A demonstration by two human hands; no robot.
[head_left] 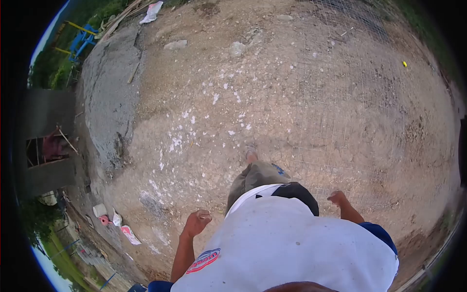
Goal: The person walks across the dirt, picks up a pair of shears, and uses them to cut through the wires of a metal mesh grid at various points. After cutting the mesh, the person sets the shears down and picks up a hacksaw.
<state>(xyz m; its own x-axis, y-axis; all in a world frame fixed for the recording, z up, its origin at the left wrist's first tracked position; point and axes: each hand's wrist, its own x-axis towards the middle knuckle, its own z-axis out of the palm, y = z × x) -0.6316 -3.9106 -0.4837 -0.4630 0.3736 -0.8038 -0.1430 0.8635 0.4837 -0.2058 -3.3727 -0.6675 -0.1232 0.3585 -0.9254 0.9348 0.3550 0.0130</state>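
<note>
My left hand hangs beside my white shirt, above the dirt ground. Its fingers are curled in, and I see nothing in them. On the other side, my right hand is held out from my hip, near the edge of the wire mesh. The fingers there look loosely bent and a little apart, with nothing between them. Neither hand touches any object. Below me show grey-brown shorts and one foot on the ground.
Wire mesh lies flat across the ground at right. A grey sand or gravel heap rises at left. Near a low wall are a white bucket and sacks. A person shows in an opening at far left.
</note>
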